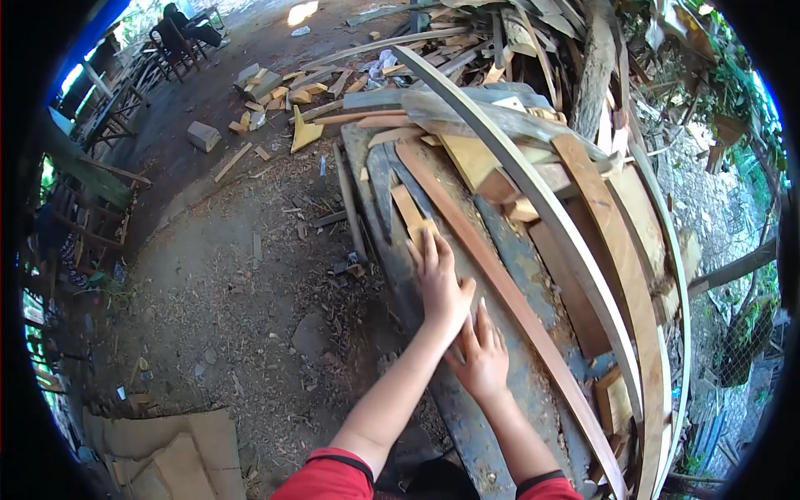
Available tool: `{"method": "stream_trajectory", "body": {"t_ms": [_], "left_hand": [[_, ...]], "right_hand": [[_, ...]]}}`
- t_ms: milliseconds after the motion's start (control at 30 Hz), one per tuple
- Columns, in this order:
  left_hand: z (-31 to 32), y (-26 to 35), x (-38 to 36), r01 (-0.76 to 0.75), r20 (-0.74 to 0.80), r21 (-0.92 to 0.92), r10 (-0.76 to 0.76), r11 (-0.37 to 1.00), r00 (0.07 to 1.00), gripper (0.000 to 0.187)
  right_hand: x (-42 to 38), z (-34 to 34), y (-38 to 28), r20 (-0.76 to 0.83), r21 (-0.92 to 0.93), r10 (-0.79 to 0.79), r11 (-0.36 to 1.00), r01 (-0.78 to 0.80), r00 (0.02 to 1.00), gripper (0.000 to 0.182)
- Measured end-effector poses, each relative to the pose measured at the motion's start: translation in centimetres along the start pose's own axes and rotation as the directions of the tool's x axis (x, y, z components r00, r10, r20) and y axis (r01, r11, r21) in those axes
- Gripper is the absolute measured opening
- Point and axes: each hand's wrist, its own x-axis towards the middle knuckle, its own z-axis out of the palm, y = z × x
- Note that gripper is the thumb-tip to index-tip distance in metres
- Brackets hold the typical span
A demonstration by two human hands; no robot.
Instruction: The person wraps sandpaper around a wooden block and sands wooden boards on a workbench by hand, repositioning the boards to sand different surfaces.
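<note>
My left hand point(439, 279) lies over the worn bench top, its fingers stretched forward onto the near end of a small light wooden block point(407, 208). Just behind it and to the right, my right hand point(483, 354) rests on the bench with its fingers spread and nothing seen in it. The two hands are close together near the left thumb. A long reddish wooden strip point(492, 267) runs diagonally along the bench, to the right of both hands. Whatever lies under the palms is hidden.
Long curved pale strips point(533, 187) and brown planks point(612, 242) cover the bench's right side. Wood offcuts point(267, 87) lie on the ground ahead. Cardboard point(212, 446) is at the lower left. A seated person point(177, 25) is far off at the upper left.
</note>
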Motion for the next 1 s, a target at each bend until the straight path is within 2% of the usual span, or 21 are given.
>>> {"method": "stream_trajectory", "body": {"t_ms": [33, 100, 133, 200, 267, 367, 467, 533, 600, 667, 733, 800, 867, 933, 1000], "left_hand": [[0.6, 0.9, -2.4, 0.029, 0.036, -0.014, -0.028, 0.999, 0.999, 0.079], [1.4, 2.5, -6.3, 0.07, 0.097, -0.025, -0.068, 0.997, 0.993, 0.078], [1.6, 3.4, -7.8, 0.099, 0.12, 0.021, -0.101, 0.995, 0.988, 0.076], [2.2, 4.3, -9.5, 0.115, 0.095, 0.022, -0.117, 0.993, 0.989, 0.077], [2.7, 3.8, -9.5, 0.135, 0.1, 0.027, -0.137, 0.991, 0.986, 0.078], [2.9, 2.1, -6.5, 0.117, 0.085, 0.072, -0.123, 0.991, 0.989, 0.078], [2.6, -0.6, -0.9, 0.07, 0.107, 0.128, -0.084, 0.989, 0.991, 0.079], [2.3, -3.1, 4.2, -0.032, 0.014, 0.092, 0.031, 0.995, 0.999, 0.076], [1.7, -5.7, 9.8, 0.002, -0.029, 0.155, 0.003, 0.988, 1.0, 0.073], [1.4, -9.2, 14.9, -0.059, -0.076, 0.033, 0.061, 0.998, 0.995, 0.073], [0.0, -8.7, 17.9, -0.146, -0.081, 0.103, 0.154, 0.984, 0.985, 0.075], [-1.2, -7.4, 18.9, -0.208, -0.108, 0.097, 0.218, 0.973, 0.97, 0.076], [-1.8, -6.1, 17.9, -0.213, -0.13, 0.122, 0.228, 0.97, 0.965, 0.075], [-2.1, -4.6, 15.1, -0.178, -0.11, 0.133, 0.193, 0.975, 0.975, 0.074], [-1.1, -3.5, 10.6, -0.157, -0.079, 0.043, 0.16, 0.987, 0.984, 0.072]], "right_hand": [[-2.3, -1.0, 0.3, 0.005, -0.001, 0.006, 1.0, -0.006, 1.0, 0.063], [-6.3, -2.9, 1.3, 0.112, -0.059, 0.107, 0.993, -0.101, 0.988, 0.057], [-7.9, -3.3, 2.1, 0.119, -0.063, 0.11, 0.993, -0.103, 0.987, 0.057], [-9.7, -3.2, 3.8, 0.129, -0.192, 0.035, 0.981, -0.01, 0.991, 0.051], [-9.5, -2.6, 4.3, 0.133, -0.136, 0.056, 0.99, -0.038, 0.989, 0.047], [-6.4, -0.2, 4.3, 0.168, -0.114, 0.048, 0.993, -0.029, 0.985, 0.047], [-1.4, 2.8, 3.2, 0.113, -0.068, 0.051, 0.997, -0.043, 0.992, 0.049], [3.9, 4.0, 1.7, 0.068, -0.043, 0.045, 0.998, -0.042, 0.997, 0.052], [9.9, 6.1, 0.2, -0.025, -0.043, -0.012, 0.999, 0.011, 1.0, 0.053], [15.1, 7.6, -1.3, -0.063, -0.027, -0.036, 0.999, 0.034, 0.997, 0.054], [17.8, 8.6, -1.8, -0.114, -0.05, -0.049, 0.998, 0.043, 0.992, 0.053], [18.5, 7.5, -2.3, -0.13, -0.039, -0.033, 0.999, 0.028, 0.991, 0.051], [17.7, 6.1, -2.2, -0.149, 0.089, -0.044, 0.994, 0.058, 0.988, 0.051], [15.2, 4.9, -1.4, -0.205, 0.058, -0.084, 0.993, 0.098, 0.975, 0.049], [10.3, 4.0, -0.4, -0.146, 0.158, -0.042, 0.985, 0.065, 0.988, 0.049]]}}
